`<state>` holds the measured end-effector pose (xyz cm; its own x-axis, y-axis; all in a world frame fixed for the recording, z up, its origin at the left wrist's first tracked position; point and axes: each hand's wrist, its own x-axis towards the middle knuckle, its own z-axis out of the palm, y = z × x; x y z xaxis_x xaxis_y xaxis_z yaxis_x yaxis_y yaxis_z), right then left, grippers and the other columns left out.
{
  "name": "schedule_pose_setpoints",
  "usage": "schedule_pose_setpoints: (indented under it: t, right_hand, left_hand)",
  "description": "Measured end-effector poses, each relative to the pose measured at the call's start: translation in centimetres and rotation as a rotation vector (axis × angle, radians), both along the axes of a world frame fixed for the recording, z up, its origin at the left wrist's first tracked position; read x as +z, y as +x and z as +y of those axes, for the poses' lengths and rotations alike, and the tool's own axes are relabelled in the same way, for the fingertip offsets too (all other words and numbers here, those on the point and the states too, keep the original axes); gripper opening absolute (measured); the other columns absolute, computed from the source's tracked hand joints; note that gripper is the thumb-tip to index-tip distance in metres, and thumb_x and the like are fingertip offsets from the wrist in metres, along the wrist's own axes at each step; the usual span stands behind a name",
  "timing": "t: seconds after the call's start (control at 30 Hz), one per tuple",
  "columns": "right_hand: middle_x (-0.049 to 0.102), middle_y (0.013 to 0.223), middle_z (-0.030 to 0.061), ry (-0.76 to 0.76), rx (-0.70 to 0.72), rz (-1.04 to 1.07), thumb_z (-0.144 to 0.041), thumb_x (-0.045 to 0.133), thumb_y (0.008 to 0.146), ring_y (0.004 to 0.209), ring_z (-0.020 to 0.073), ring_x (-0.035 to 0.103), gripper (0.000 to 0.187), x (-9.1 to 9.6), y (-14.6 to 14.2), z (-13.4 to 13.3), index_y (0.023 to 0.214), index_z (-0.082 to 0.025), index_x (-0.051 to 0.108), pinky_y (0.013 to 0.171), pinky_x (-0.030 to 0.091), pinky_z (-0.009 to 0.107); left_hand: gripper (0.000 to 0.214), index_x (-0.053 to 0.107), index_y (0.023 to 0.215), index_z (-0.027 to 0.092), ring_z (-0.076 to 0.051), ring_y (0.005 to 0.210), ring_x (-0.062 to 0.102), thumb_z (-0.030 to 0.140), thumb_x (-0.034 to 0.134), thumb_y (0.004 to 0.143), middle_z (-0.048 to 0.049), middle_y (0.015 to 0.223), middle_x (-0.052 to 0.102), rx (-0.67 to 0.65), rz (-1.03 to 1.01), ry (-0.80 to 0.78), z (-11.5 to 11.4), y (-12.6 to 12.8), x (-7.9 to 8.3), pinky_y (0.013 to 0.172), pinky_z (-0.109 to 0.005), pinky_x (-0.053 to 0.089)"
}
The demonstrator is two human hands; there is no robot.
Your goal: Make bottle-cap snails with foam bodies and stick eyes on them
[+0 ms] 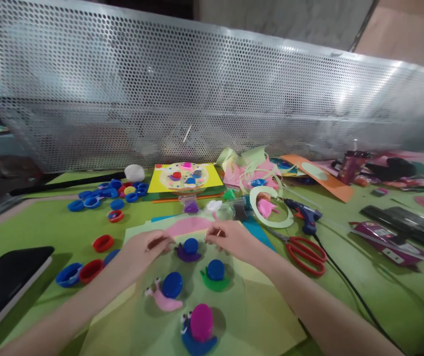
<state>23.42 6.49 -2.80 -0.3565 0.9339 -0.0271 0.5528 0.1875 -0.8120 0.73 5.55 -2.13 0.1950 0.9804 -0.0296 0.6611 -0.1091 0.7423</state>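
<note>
My left hand (157,241) is closed in a pinch just left of a clay snail with a purple body (189,253) and a blue bottle-cap shell (190,245). On its other side my right hand (229,236) also pinches; a tiny pale bit shows at its fingers, too small to name. Below lie a green snail (214,281) with a blue cap, a pink snail (163,299) with a blue cap and googly eyes, and a blue snail (198,343) with a magenta cap. All rest on pale green paper (148,331).
Blue and red bottle caps (92,269) lie on the left beside a black device (8,282). Red-handled scissors (306,254), a glue gun (306,213) and its cord lie right. Paper scraps (249,168) and a decorated yellow card (156,183) stand before a perforated metal panel (197,89).
</note>
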Motion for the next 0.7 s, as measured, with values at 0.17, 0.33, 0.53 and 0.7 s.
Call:
schedule_pose_setpoints:
  t: [0.17,0.33,0.53,0.7]
  right_hand:
    - [0.061,0.063,-0.0006,0.039,-0.022,0.032,-0.022,0.053,0.082,0.052,0.0089,0.052,0.016,0.1,-0.4,0.0,0.07,-0.017,0.061,0.05,0.038,0.021]
    - [0.06,0.065,-0.0018,0.077,-0.06,0.096,-0.02,0.058,0.08,0.055,0.009,0.051,0.009,0.4,-0.5,0.0,0.073,-0.018,0.063,0.053,0.038,0.021]
    - [0.063,0.065,-0.0018,0.082,-0.093,0.161,-0.017,0.064,0.075,0.058,0.0095,0.05,0.005,0.4,-0.4,0.1,0.072,-0.018,0.068,0.054,0.039,0.021]
    - [0.067,0.069,0.0,0.03,-0.115,0.204,-0.02,0.061,0.075,0.054,0.0099,0.051,0.012,0.0,-0.3,0.0,0.079,-0.02,0.072,0.052,0.041,0.022]
  left_hand:
    - [0.026,0.069,0.079,0.027,-0.026,0.081,0.065,0.048,0.057,0.071,-0.0027,0.089,0.073,0.053,0.045,0.071,-0.5,-1.2,-0.2,0.07,-0.031,0.049]
    - [0.022,0.067,0.071,0.03,-0.021,0.066,0.064,0.048,0.055,0.072,0.0015,0.076,0.071,0.048,0.196,0.137,-0.5,-1.8,-0.5,0.058,-0.027,0.046]
    - [0.029,0.068,0.077,0.031,-0.021,0.08,0.064,0.052,0.048,0.08,0.0012,0.085,0.07,-0.063,0.222,0.219,-0.3,-2.1,-1.3,0.072,-0.027,0.047]
    - [0.03,0.067,0.094,0.03,-0.024,0.096,0.06,0.041,0.041,0.086,-0.0027,0.102,0.066,-0.102,0.19,0.224,-0.6,-2.1,-1.5,0.085,-0.033,0.045]
